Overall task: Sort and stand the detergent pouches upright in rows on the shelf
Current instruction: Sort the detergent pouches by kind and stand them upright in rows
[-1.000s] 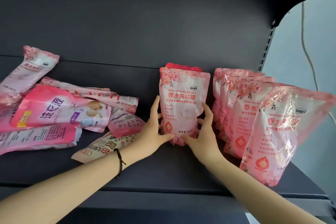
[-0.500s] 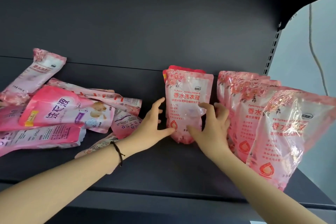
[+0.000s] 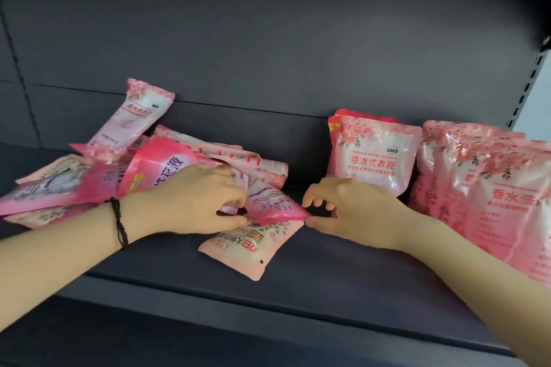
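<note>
I have both hands in the middle of the frame, low over the shelf [image 3: 298, 292], with one dark pink pouch [image 3: 275, 205] lying tilted between them. The left hand [image 3: 193, 199] comes in from the lower left. Its fingers [image 3: 235, 198] and thumb are curled round the pouch's left end and pinch it. The right hand [image 3: 357, 214] comes in from the lower right. Its fingers [image 3: 320, 202] are bent downward just above the pouch's pointed right corner and the thumb touches that corner from below, but on my feed I cannot tell whether they have clamped on it or only meet it. The dark pink pouch rests partly on a pale pouch [image 3: 247, 250], which lies flat on the shelf, printed face up, nearer the bottom of the frame.

Left of centre I see a heap of pouches [image 3: 161, 167] lying flat and crossed over one another, with the back of the left hand in front of its near edge. One slim pale pouch [image 3: 140, 116] at the top of the heap leans up against the back panel [image 3: 268, 39].

Right of centre a standing pouch [image 3: 372, 155] is upright near the back of the shelf, and a red top edge shows just behind it. At the right edge a row of pouches [image 3: 483, 188] stands upright, one behind another, the nearest cut off by the frame. A narrow gap separates the row from the standing pouch.

A dark cord bracelet [image 3: 119, 222] circles the left wrist
</note>
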`<state>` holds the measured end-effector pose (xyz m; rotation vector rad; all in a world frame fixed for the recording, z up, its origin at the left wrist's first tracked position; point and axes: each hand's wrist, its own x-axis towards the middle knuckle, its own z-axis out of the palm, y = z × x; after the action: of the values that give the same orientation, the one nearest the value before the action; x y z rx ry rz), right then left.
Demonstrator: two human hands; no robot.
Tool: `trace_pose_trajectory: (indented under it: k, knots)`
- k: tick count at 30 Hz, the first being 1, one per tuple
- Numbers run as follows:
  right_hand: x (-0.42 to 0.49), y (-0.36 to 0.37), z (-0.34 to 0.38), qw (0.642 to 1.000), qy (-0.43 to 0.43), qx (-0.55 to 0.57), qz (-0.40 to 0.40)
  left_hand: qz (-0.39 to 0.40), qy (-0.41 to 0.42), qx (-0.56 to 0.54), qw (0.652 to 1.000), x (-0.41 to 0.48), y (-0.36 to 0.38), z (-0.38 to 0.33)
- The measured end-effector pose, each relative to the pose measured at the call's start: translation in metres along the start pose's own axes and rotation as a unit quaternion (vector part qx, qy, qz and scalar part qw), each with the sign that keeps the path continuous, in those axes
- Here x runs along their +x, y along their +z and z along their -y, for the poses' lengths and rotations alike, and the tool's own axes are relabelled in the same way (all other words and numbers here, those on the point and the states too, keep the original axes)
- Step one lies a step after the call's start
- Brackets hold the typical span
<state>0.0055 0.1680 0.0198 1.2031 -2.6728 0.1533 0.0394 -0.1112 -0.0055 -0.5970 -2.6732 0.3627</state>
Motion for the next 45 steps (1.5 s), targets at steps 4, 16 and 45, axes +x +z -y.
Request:
trace_pose_trajectory:
  k: [4,16,45]
  knots:
    - [0.035,0.004,0.029,1.0,-0.01,0.011,0.006,-0.034,0.003,-0.008,0.999,-0.021,-0.007,0.032]
    - [0.158,0.006,0.095,1.0,-0.004,0.004,-0.006,-0.029,-0.105,-0.009,0.994,-0.049,-0.028,0.164]
    - [0.219,0.034,0.109,0.797,-0.041,0.586,-0.139,-0.164,-0.087,-0.48,0.857,-0.023,-0.035,0.166]
